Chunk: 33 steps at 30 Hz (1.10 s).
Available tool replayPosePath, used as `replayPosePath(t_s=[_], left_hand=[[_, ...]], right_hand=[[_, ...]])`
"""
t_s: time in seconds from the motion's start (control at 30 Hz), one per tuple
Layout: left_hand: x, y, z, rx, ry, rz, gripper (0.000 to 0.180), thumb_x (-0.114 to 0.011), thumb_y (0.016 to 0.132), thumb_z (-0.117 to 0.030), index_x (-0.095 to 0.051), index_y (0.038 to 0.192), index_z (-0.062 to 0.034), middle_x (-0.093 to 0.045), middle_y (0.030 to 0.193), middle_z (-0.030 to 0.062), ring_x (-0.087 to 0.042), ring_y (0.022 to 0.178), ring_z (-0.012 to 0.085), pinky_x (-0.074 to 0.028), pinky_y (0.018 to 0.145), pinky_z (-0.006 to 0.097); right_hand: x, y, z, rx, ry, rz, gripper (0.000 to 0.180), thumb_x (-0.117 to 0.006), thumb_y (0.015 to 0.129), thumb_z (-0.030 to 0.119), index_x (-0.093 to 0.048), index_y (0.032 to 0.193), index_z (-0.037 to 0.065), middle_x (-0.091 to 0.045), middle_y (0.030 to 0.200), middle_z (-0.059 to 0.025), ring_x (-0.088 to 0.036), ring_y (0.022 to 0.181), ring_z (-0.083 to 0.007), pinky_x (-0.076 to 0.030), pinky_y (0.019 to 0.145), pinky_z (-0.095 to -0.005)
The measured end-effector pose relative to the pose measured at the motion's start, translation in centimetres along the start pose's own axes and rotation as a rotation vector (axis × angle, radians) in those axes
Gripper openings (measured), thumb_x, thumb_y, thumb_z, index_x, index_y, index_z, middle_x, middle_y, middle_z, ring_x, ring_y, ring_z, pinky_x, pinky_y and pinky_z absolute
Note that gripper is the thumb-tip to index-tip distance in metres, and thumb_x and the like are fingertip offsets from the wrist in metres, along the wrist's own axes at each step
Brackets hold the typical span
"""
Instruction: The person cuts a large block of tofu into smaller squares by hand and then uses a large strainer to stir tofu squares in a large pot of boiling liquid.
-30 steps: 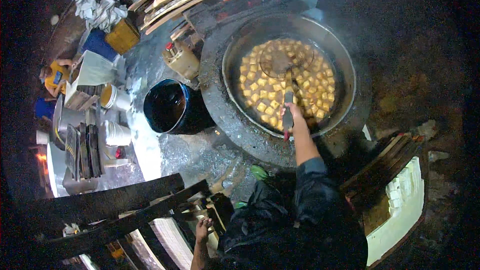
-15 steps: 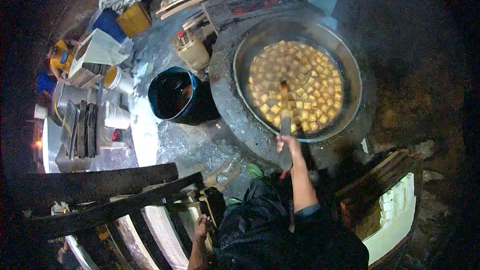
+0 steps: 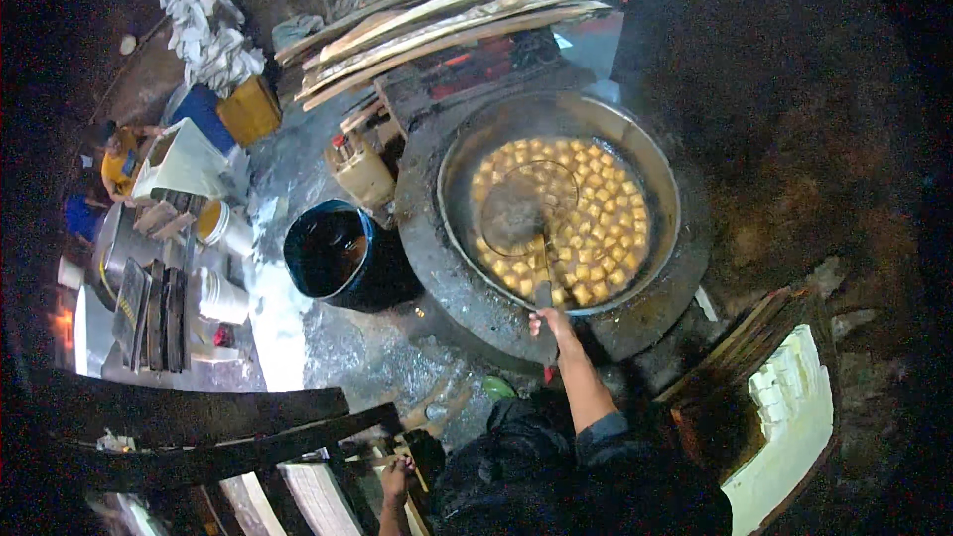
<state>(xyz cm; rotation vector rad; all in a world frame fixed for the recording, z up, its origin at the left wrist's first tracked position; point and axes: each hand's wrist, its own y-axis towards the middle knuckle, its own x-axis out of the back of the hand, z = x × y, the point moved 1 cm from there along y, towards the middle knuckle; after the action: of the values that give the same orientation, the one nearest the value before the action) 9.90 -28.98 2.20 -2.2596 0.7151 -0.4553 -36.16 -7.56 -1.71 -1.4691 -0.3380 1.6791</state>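
Note:
My right hand [image 3: 556,326] is wrapped around the handle of a round wire skimmer [image 3: 516,215], whose wide head lies over the left part of a big wok [image 3: 663,238]. Several golden fried tofu cubes [image 3: 596,223] float in the wok's hot liquid, some seen through the skimmer mesh. Down at the lower left, my left hand [image 3: 395,476] hangs beside a dark wooden rack, its fingers curled. Whatever it may hold is too small to make out.
Left of the stove [image 3: 422,199] stand a blue-rimmed drum [image 3: 369,238] of dark liquid and a jerrycan [image 3: 359,174]. Long wood planks [image 3: 447,25] lie behind. A wooden crate with white blocks [image 3: 779,417] is at right. Another person [image 3: 117,161] works far left.
The whole view has shifted, putting the wok lower and further left. The skimmer's head, blurred before, now shows clearly over the tofu. My right hand keeps its grip.

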Motion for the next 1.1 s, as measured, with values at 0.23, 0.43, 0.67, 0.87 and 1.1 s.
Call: replayPosePath(t_s=[0.23, 0.43, 0.67, 0.87, 1.1], left_hand=[[3.8, 1.1, 6.3, -0.318, 0.190, 0.162, 0.009, -0.054, 0.092, -0.012, -0.053, 0.092, -0.0036, -0.053, 0.078, 0.0046, -0.053, 0.071, 0.0166, -0.046, 0.067, 0.029], [5.2, -0.4, 9.3, 0.134, -0.331, 0.149, 0.018, -0.054, 0.092, -0.020, -0.055, 0.098, -0.0036, -0.054, 0.077, 0.0044, -0.053, 0.069, 0.0167, -0.047, 0.067, 0.030], [3.0, 2.1, 8.0, -0.020, -0.102, 0.048, 0.020, -0.052, 0.093, -0.025, -0.055, 0.092, -0.0056, -0.055, 0.076, 0.0038, -0.051, 0.066, 0.0145, -0.046, 0.064, 0.030], [2.2, 1.9, 5.3, -0.070, -0.005, 0.046, 0.024, -0.051, 0.093, -0.031, -0.056, 0.096, -0.0071, -0.057, 0.080, 0.0016, -0.056, 0.071, 0.0122, -0.047, 0.059, 0.029], [3.0, 1.9, 7.3, -0.127, 0.039, 0.161, 0.020, -0.053, 0.093, -0.026, -0.056, 0.102, -0.0085, -0.061, 0.086, 0.0028, -0.058, 0.072, 0.0132, -0.049, 0.058, 0.032]], right_hand=[[2.3, -8.3, -4.1, 0.271, 0.177, -0.045, 0.019, -0.051, 0.084, 0.014, -0.050, 0.092, -0.003, -0.053, 0.073, -0.0088, -0.049, 0.058, -0.0163, -0.043, 0.051, -0.0309], [5.8, -6.7, -3.9, 0.224, 0.330, -0.029, 0.030, -0.058, 0.083, 0.016, -0.048, 0.101, -0.005, -0.056, 0.083, -0.0105, -0.054, 0.063, -0.0165, -0.047, 0.054, -0.0287], [5.0, -3.1, 0.3, 0.107, 0.292, -0.102, 0.024, -0.057, 0.083, 0.019, -0.051, 0.089, -0.003, -0.054, 0.068, -0.0079, -0.053, 0.056, -0.0179, -0.046, 0.052, -0.0285], [2.7, -7.2, -2.2, 0.086, 0.157, -0.135, 0.023, -0.055, 0.085, 0.023, -0.051, 0.083, 0.000, -0.048, 0.059, -0.0045, -0.049, 0.052, -0.0168, -0.044, 0.050, -0.0287], [2.4, -7.3, -6.1, 0.110, -0.008, -0.163, 0.019, -0.056, 0.085, 0.018, -0.052, 0.084, -0.001, -0.050, 0.065, -0.0080, -0.048, 0.053, -0.0180, -0.042, 0.047, -0.0332]])
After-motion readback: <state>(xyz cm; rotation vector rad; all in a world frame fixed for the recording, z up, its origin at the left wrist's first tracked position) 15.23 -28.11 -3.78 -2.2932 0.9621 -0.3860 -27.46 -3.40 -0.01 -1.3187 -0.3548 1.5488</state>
